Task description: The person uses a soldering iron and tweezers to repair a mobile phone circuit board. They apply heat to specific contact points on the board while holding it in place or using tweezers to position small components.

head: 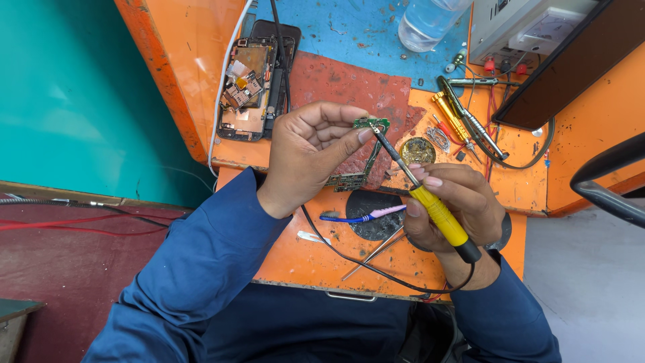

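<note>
My left hand (310,153) pinches a small green circuit board (363,151) between thumb and fingers, holding it above the orange workbench (322,259). My right hand (451,205) grips a soldering iron with a yellow handle (440,215). Its metal tip touches the top edge of the board near my left thumb. The iron's black cord loops back under my wrists.
An opened phone (252,87) lies at the back left. A blue and pink toothbrush (363,216), tweezers (376,252), a brass wire tip cleaner (418,150), screwdrivers (463,121), a clear plastic bottle (426,23) and a grey power supply (524,27) surround my hands.
</note>
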